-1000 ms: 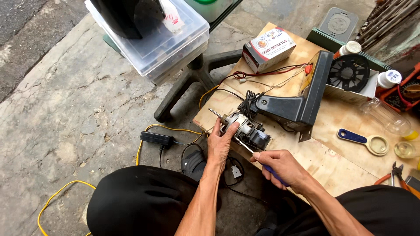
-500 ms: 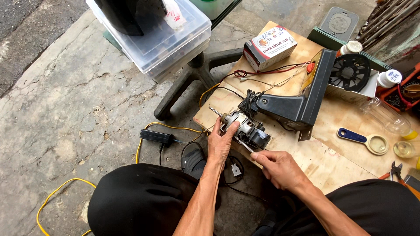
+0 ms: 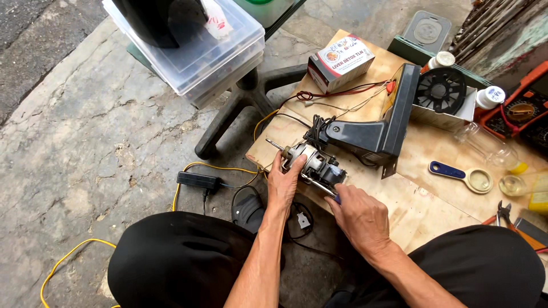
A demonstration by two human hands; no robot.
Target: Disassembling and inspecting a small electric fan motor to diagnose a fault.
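Observation:
A small electric fan motor (image 3: pixel 315 162) with a metal shaft lies near the front left corner of a plywood board (image 3: pixel 422 194). My left hand (image 3: pixel 283 181) grips the motor's near end and steadies it. My right hand (image 3: pixel 359 217) is closed around a blue-handled screwdriver (image 3: pixel 323 189), whose shaft reaches up into the motor body. Behind the motor, joined by black wires, lies a dark plastic fan housing (image 3: pixel 377 131).
On the board: a cardboard box (image 3: pixel 341 61), a black fan part on a white box (image 3: pixel 442 91), a blue-handled magnifier (image 3: pixel 462 175), pliers (image 3: pixel 502 214), white bottles and a multimeter (image 3: pixel 522 111). A clear plastic bin (image 3: pixel 194 54), chair base (image 3: pixel 245 105) and yellow cable (image 3: pixel 200 171) lie to the left.
My right hand has moved up and left toward the motor, bringing the screwdriver closer in. The left hand stays on the motor.

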